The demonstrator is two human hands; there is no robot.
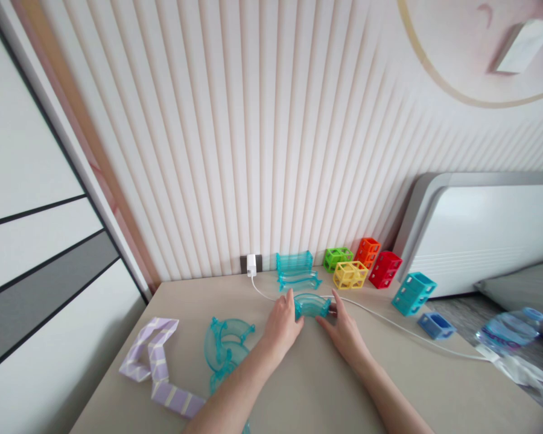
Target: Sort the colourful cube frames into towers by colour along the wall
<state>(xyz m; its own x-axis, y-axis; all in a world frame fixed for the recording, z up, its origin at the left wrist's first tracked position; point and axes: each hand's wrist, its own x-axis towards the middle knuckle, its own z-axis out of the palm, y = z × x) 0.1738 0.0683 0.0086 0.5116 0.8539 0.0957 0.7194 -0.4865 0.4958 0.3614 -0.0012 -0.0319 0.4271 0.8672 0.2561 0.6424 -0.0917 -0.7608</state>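
Both forearms reach forward over the table (326,386), left hand (283,325) and right hand (344,331) clamped on opposite ends of a clear teal curved track piece (312,305), which rests just before the wall charger (251,264).

glossy translucent plastic track piece (312,305)

I am getting a bright, evenly lit view; soft daylight is seeming to come from the right, leaving only faint shadows under the forearms on the counter (326,386). The wide lens is bending the ribbed wall (253,120) outward, and the water bottle (511,330) at the right edge is looking smeared.
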